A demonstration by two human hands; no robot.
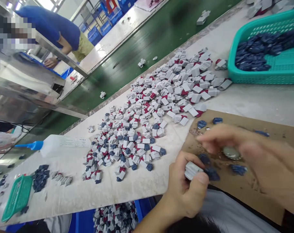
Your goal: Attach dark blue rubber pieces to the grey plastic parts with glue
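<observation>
My left hand (189, 187) is closed around a small light-grey plastic block (192, 170), pinched between thumb and fingers. Dark blue moulded pieces (211, 171) show just beyond the block; whether one is joined to it I cannot tell. Above the brown cardboard sheet (263, 200), my right hand (258, 155) is blurred, its fingers stretched toward the left, with nothing visible in them. Loose blue pieces (237, 169) lie on the cardboard around a shiny round object (231, 153), partly under my right hand.
A large heap of grey blocks (166, 94) with red or blue pieces covers the white table. A green basket (241, 76) of blue pieces stands at right. Beyond runs a green conveyor belt (127, 55). A white bottle (61, 145) lies left. A person (57, 29) works across the belt.
</observation>
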